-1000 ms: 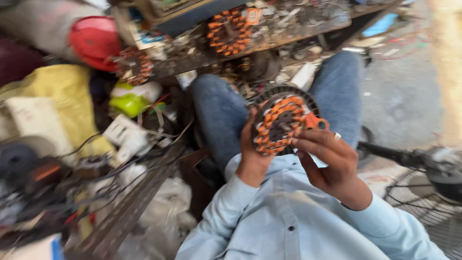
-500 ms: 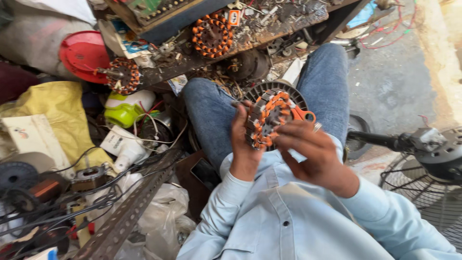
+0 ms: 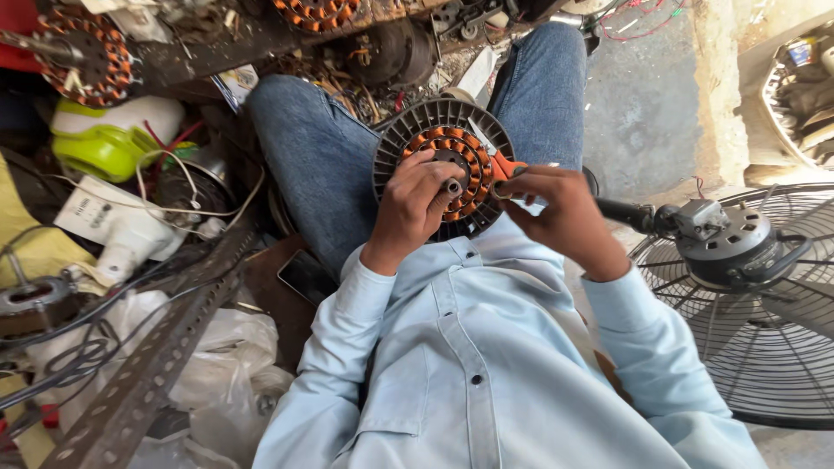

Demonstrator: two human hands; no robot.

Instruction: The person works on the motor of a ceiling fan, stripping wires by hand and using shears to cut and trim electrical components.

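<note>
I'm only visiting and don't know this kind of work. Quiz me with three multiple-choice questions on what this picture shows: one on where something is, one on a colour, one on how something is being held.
1. Where is the fan guard?
A. to the person's right, on the floor
B. on the person's lap
C. hanging above the left knee

2. What colour are the coils of the motor winding being held?
A. blue
B. orange
C. white

3. How is the winding held?
A. lying untouched on the floor
B. gripped by one hand only
C. held up over the lap with both hands on it

Answers:
1 A: the wire fan guard lies at the right side, beside the person.
2 B: the motor winding shows orange coils in a dark finned ring.
3 C: the left hand grips its front, and the right hand meets its right edge, pinching a small orange-handled tool.
</note>
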